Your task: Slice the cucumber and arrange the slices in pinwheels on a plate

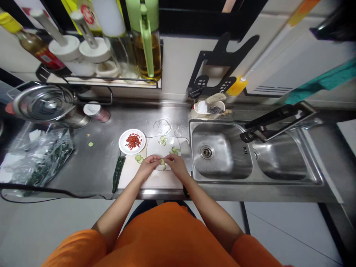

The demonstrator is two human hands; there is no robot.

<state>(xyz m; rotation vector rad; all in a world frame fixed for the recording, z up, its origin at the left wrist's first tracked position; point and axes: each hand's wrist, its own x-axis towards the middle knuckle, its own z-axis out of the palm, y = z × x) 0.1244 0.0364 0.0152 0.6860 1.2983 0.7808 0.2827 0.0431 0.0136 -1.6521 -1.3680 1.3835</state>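
Above the near side of a white square plate (pixel 152 147), both my hands meet with a small pale green cucumber slice (pixel 162 161) between their fingertips. My left hand (pixel 149 165) pinches its left side, and my right hand (pixel 175 164) pinches its right side. Thin green-edged cucumber pieces (pixel 162 140) lie in small groups at the plate's far, right and near sides. Just left of my left hand, a few round cucumber slices (pixel 138 159) rest on the white cutting board (pixel 129 178). A dark green cucumber (pixel 118 173) lies along the board's left edge.
A white dish of red goji berries (pixel 133 141) stands behind the board. The double sink (pixel 222 152) with its black faucet (pixel 267 128) is on the right. At left are a plastic bag of greens (pixel 47 159), a steel pot (pixel 47 105) and a small jar (pixel 96 112). Bottles line a rack above.
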